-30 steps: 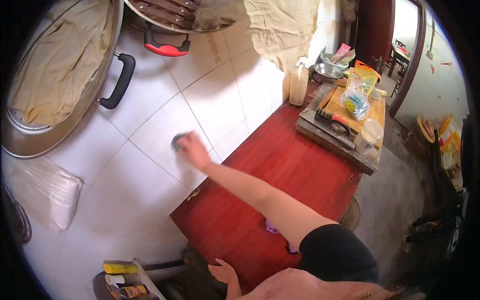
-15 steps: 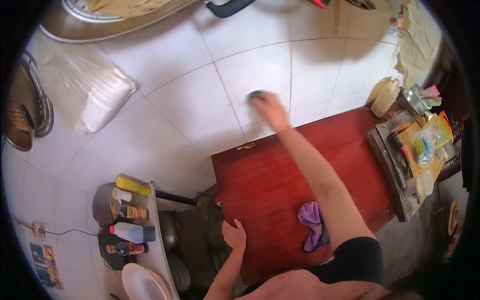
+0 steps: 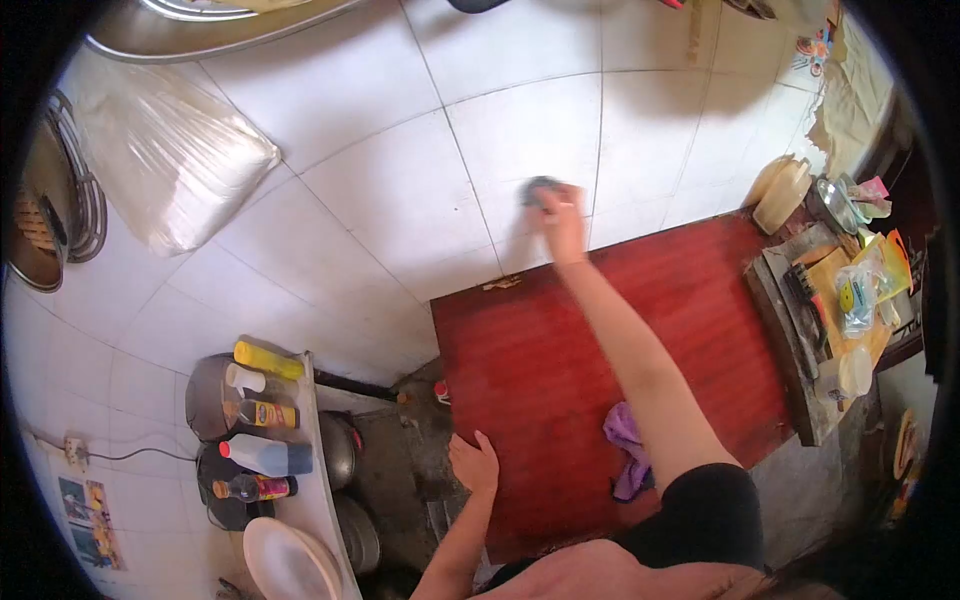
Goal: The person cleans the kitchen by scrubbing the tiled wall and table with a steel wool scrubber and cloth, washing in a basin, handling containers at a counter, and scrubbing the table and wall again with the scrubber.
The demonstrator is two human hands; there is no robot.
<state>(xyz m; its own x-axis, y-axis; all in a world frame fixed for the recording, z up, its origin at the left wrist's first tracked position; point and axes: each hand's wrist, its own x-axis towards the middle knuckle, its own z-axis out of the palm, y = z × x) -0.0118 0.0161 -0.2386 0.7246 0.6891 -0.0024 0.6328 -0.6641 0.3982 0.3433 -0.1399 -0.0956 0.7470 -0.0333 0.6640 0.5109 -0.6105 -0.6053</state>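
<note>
My right hand (image 3: 562,212) reaches forward over the red table and presses a dark grey scouring pad (image 3: 538,190) against the white tiled wall (image 3: 520,130). The pad is blurred, so its exact texture is unclear. At the left edge of the red table (image 3: 540,380), my left hand (image 3: 474,464) rests with the thumb apart from the fingers and nothing visible in it. A crumpled purple cloth (image 3: 626,450) lies on the table beside my right arm, which partly covers it.
On the left, a shelf (image 3: 325,480) carries several bottles (image 3: 265,455) and a pale basin (image 3: 290,562). A cluttered wooden stand (image 3: 800,350) with plastic bags adjoins the table's right side. A plastic-wrapped bundle (image 3: 180,160) hangs on the wall, and pans are at the upper left.
The right hand and pad have shifted slightly right along the tiles. My view has moved a little; the left hand stays at the table edge.
</note>
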